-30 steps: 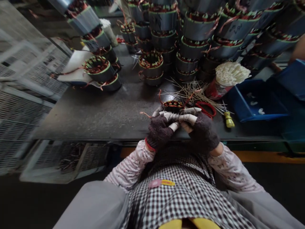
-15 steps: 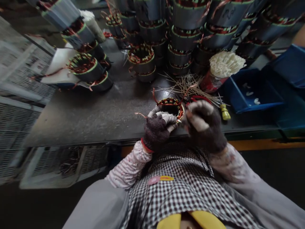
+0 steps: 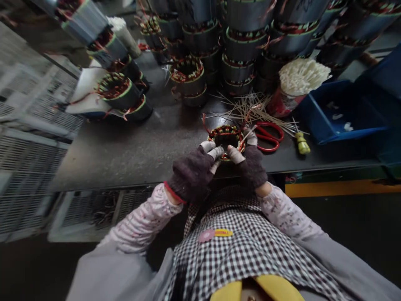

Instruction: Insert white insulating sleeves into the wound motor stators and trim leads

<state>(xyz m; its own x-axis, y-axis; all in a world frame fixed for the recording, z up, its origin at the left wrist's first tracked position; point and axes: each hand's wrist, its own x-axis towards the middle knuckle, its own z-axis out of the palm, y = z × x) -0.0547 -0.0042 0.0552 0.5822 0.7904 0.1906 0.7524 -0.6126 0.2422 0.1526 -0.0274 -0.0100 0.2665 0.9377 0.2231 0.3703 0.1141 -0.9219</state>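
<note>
A motor stator (image 3: 226, 130) with copper windings and a green-edged rim stands near the table's front edge. My left hand (image 3: 196, 169), in a dark glove with pale wrapped fingertips, has its fingers bent over the near left part of the rim. My right hand (image 3: 252, 161), gloved alike, grips the right side, its thumb at the near rim and its fingers around the outside. A thin white strip (image 3: 249, 133) shows by the right fingers; whether they hold it I cannot tell. Beside that hand lie red-handled scissors (image 3: 270, 137).
Stacked stators (image 3: 246, 46) line the back, with more at left (image 3: 117, 92). Thin sticks (image 3: 247, 109) lie before a red container (image 3: 283, 102) of white rods. A yellow-handled tool (image 3: 302, 143) and a blue bin (image 3: 344, 113) are at right; plastic crates (image 3: 28, 167) at left.
My right hand has moved left and down onto the stator's right side, uncovering the red scissor handles. My left hand stays at the near left rim, its fingers slightly shifted. The view has shifted a little.
</note>
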